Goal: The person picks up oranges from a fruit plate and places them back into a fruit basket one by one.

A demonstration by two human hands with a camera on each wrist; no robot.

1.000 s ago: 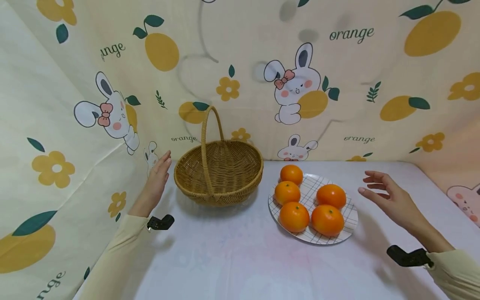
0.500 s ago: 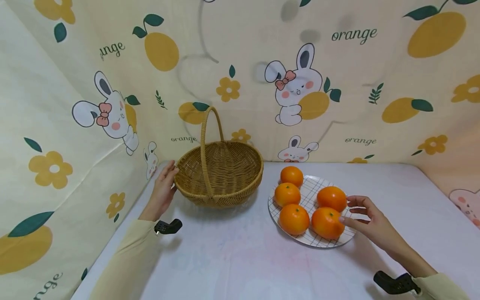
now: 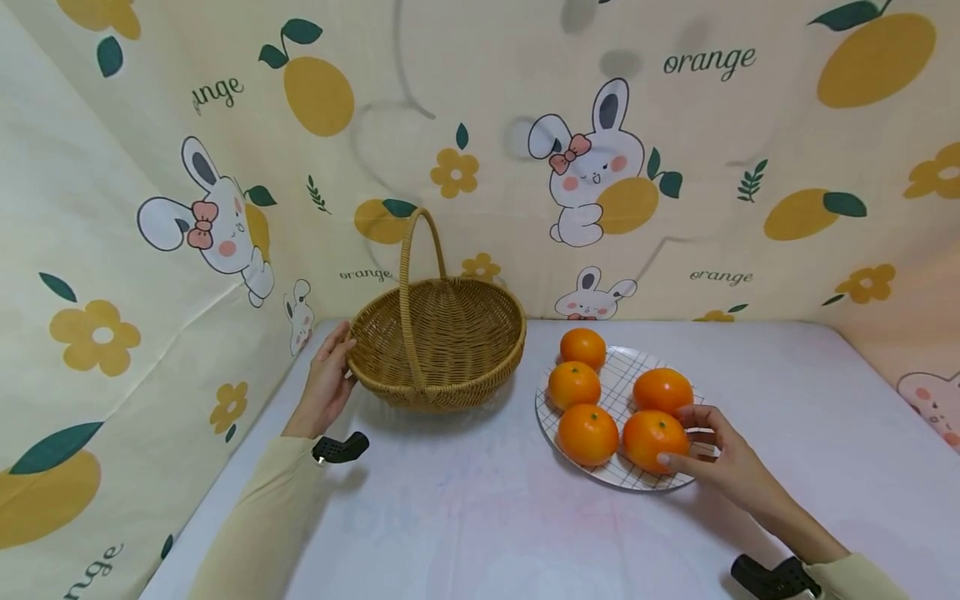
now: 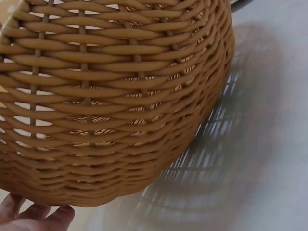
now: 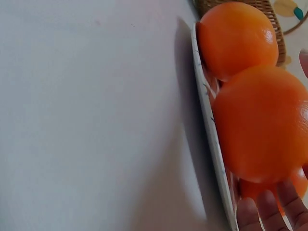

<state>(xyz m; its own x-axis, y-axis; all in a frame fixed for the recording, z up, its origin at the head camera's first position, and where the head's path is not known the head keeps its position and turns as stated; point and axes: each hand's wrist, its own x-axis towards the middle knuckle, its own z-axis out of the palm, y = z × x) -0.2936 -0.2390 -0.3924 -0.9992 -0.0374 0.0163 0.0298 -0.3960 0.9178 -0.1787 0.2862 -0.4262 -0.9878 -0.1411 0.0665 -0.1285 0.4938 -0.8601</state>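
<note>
A brown woven wicker basket (image 3: 465, 333) with a tall arched handle stands upright on the table. My left hand (image 3: 322, 387) touches its left side with fairly straight fingers; in the left wrist view the fingertips (image 4: 60, 216) meet the wickerwork low down. Several oranges lie on a round white plate (image 3: 621, 367) with a dark grid pattern. Around the right front orange (image 3: 648, 440) my right hand (image 3: 723, 458) spreads its fingers and thumb, very near or touching it. The right wrist view has this orange (image 5: 262, 125) large, with fingertips (image 5: 266, 207) extended just below.
Behind the front orange sits another orange (image 3: 663, 390). Three more line the plate's left side, the front one being an orange (image 3: 588, 435). A white cloth (image 3: 450, 517) covers the table. Printed curtains (image 3: 480, 100) with rabbits and fruit close off the back and sides.
My left hand has come right onto the basket's side. The right hand has moved left and down from beside the plate to the right front orange. Basket and oranges stay where they were.
</note>
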